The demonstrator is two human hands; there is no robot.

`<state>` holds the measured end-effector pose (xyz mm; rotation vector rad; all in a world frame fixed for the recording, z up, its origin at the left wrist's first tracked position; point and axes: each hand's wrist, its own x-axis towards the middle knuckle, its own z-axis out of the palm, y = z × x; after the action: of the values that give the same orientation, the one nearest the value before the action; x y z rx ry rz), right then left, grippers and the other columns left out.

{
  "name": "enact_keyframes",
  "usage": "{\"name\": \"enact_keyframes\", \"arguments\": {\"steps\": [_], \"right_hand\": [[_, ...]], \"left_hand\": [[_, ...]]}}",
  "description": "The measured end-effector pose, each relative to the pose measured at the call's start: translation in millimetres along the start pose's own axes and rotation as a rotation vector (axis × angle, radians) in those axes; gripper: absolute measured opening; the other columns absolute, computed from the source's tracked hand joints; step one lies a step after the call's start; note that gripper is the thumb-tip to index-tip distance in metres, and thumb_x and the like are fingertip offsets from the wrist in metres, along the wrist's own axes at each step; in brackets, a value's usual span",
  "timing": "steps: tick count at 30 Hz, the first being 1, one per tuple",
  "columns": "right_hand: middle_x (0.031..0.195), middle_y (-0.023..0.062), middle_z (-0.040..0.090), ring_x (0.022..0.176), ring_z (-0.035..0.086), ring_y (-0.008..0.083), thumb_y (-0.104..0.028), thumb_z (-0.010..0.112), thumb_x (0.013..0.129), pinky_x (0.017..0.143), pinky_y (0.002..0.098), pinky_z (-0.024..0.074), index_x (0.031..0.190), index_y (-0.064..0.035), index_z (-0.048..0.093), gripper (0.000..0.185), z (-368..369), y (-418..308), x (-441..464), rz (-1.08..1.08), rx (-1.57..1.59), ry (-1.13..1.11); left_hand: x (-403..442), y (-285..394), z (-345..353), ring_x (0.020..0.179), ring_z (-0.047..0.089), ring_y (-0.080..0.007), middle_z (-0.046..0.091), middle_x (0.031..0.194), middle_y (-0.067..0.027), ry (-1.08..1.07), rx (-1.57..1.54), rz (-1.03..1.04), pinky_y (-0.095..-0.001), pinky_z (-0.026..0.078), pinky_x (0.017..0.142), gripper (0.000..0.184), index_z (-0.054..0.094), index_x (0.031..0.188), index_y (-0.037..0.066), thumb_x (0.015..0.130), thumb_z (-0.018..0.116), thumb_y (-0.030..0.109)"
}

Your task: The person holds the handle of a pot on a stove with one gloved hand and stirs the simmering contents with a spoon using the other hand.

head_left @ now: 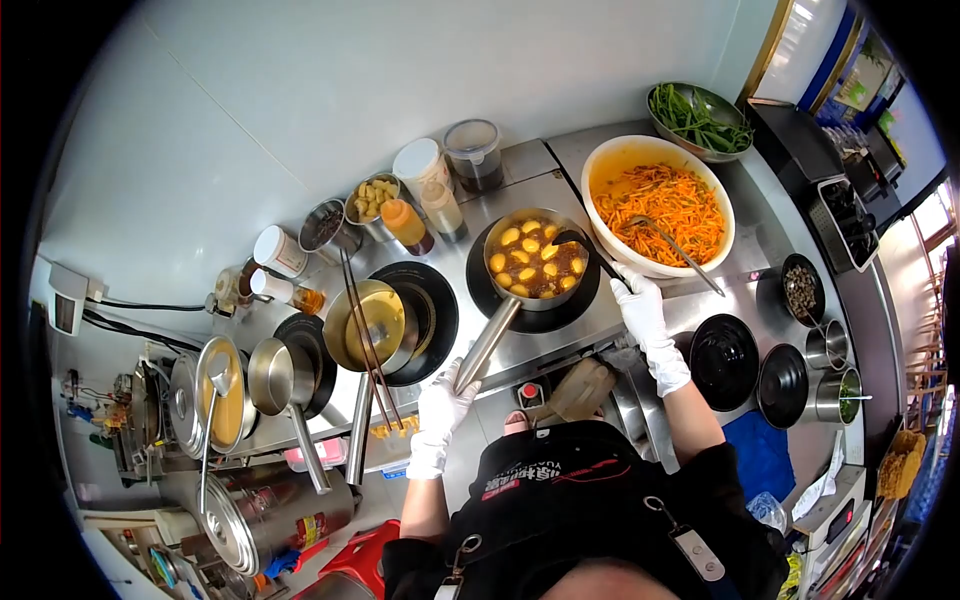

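Note:
Both hands wear white gloves. My left hand (443, 408) is closed around the end of the long handle of a metal saucepan (500, 310). Inside the saucepan, several peeled eggs (511, 236) sit in brown liquid. My right hand (643, 312) grips the handle of a black ladle (572, 238), whose head dips into the pan among the eggs. Under the saucepan is a round black cooktop (575, 318). To the left, a second saucepan (347, 330) with yellowish liquid has long chopsticks (366, 345) lying across it.
Beyond my right hand stands a white bowl (592, 195) of shredded carrot with a metal spoon in it. Green vegetables fill a metal bowl (735, 152) at the back. Sauce bottles (405, 222) line the wall. Black bowls (724, 362) sit at right, and an empty saucepan (270, 375) at left.

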<state>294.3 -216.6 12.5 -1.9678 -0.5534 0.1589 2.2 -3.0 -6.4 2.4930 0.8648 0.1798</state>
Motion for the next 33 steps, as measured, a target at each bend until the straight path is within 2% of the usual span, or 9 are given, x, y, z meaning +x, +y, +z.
{"name": "enact_keyframes", "arguments": {"steps": [3,5,6,8,9,11,23,27,33], "right_hand": [[0.117,0.0174,0.066,0.113,0.062,0.0235,-0.011,0.061,0.09,0.098,0.0295,0.0438,0.122,0.0007,0.061,0.034,4,11,-10,0.045,0.069,0.044],[0.105,0.0133,0.07,0.094,0.066,0.0179,-0.01,0.061,0.091,0.085,0.0263,0.0487,0.122,0.0016,0.061,0.033,6,14,-15,-0.041,0.065,0.127],[0.105,0.0133,0.07,0.094,0.066,0.0179,-0.01,0.061,0.091,0.085,0.0263,0.0487,0.122,0.0016,0.061,0.033,4,8,-17,-0.04,0.066,0.127],[0.089,0.0053,0.067,0.071,0.057,0.0088,-0.009,0.061,0.093,0.068,0.0214,0.047,0.123,0.0022,0.061,0.032,-1,-5,-21,0.26,0.263,0.081],[0.089,0.0053,0.067,0.071,0.057,0.0088,-0.009,0.061,0.093,0.068,0.0214,0.047,0.123,0.0022,0.061,0.032,-1,-4,-21,0.261,0.263,0.081],[0.078,-0.0007,0.06,0.062,0.046,0.0043,-0.009,0.06,0.094,0.058,0.0189,0.041,0.123,0.0024,0.061,0.031,-1,-2,-22,0.223,0.284,0.107],[0.067,0.0011,0.058,0.06,0.049,0.0067,-0.012,0.06,0.094,0.058,0.0225,0.0432,0.122,-0.0004,0.062,0.03,4,16,-27,0.173,0.238,0.112],[0.072,-0.0004,0.059,0.062,0.05,0.0058,-0.009,0.059,0.094,0.06,0.0207,0.0433,0.123,0.002,0.061,0.03,-3,1,-27,0.19,0.203,0.068],[0.065,0.0022,0.058,0.06,0.051,0.0076,-0.011,0.06,0.094,0.06,0.0234,0.0443,0.122,-0.0024,0.062,0.03,-7,-4,-28,0.128,0.063,0.043]], "left_hand": [[0,-2,2,0.087,0.067,-0.0346,0.069,0.097,-0.0206,0.014,-0.008,0.011,-0.0395,0.053,0.079,0.06,0.059,0.128,0.007,0.079,0.073,0.04],[0,-1,2,0.087,0.067,-0.0346,0.068,0.097,-0.0207,0.007,-0.004,-0.002,-0.0395,0.053,0.079,0.06,0.059,0.128,0.008,0.079,0.073,0.04],[0,0,2,0.088,0.067,-0.0345,0.068,0.097,-0.0208,0.001,-0.001,-0.018,-0.0395,0.053,0.079,0.06,0.059,0.128,0.008,0.079,0.073,0.04],[-1,1,1,0.087,0.067,-0.0348,0.068,0.097,-0.0207,-0.007,0.0,-0.03,-0.0397,0.053,0.079,0.059,0.059,0.128,0.009,0.079,0.072,0.04],[-1,1,1,0.087,0.067,-0.035,0.068,0.096,-0.0207,-0.013,0.0,-0.042,-0.0399,0.053,0.079,0.059,0.059,0.128,0.009,0.079,0.072,0.04],[0,0,3,0.086,0.067,-0.0353,0.068,0.095,-0.0209,-0.01,-0.004,-0.04,-0.0401,0.053,0.079,0.059,0.059,0.128,0.009,0.079,0.072,0.04],[-1,3,3,0.087,0.066,-0.0372,0.068,0.094,-0.0219,0.023,-0.042,-0.032,-0.0413,0.053,0.078,0.056,0.059,0.127,0.008,0.08,0.072,0.037],[-1,10,-1,0.088,0.066,-0.038,0.068,0.097,-0.0221,0.018,-0.082,-0.056,-0.0417,0.053,0.079,0.054,0.06,0.126,0.008,0.081,0.072,0.034],[-1,9,1,0.089,0.066,-0.0381,0.068,0.098,-0.0223,0.038,-0.061,-0.039,-0.0417,0.053,0.078,0.053,0.06,0.126,0.009,0.081,0.071,0.034]]}}
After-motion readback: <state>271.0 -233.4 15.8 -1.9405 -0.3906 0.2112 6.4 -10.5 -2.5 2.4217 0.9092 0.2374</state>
